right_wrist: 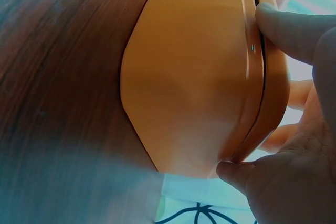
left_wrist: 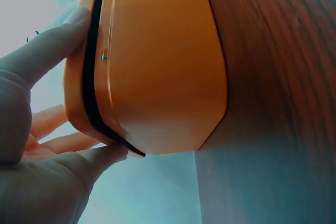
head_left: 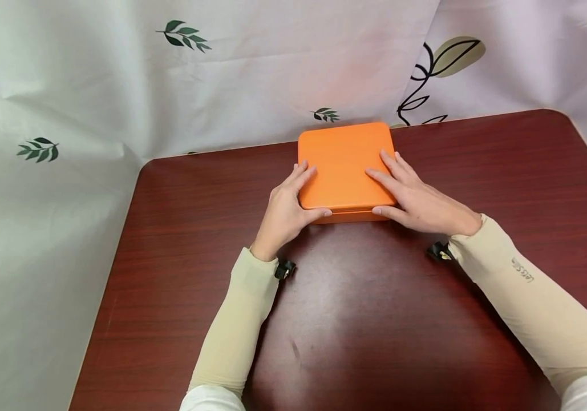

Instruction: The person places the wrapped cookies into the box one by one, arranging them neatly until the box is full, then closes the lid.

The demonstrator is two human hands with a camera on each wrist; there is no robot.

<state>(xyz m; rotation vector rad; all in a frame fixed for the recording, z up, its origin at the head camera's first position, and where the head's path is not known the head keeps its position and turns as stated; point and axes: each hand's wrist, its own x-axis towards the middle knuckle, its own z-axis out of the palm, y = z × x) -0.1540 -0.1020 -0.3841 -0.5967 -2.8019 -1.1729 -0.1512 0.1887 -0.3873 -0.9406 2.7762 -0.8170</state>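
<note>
An orange lidded box (head_left: 352, 217) stands at the table's far edge in the head view. My left hand (head_left: 284, 212) grips the lid (head_left: 344, 165) at its front left corner, thumb along the front edge and fingers over the left side. At the front right corner my right hand (head_left: 419, 201) holds the lid too, with its thumb on the front edge and two fingers spread on top. In the left wrist view, a dark gap runs between lid and box base (left_wrist: 163, 66). That gap looks narrower in the right wrist view, beside the base (right_wrist: 184, 77).
The dark red wood-grain table (head_left: 344, 319) extends in front of the box and to both sides. Behind it hangs a pale curtain (head_left: 252, 85) with leaf prints, close to the box's back edge. Small black devices sit at both wrists.
</note>
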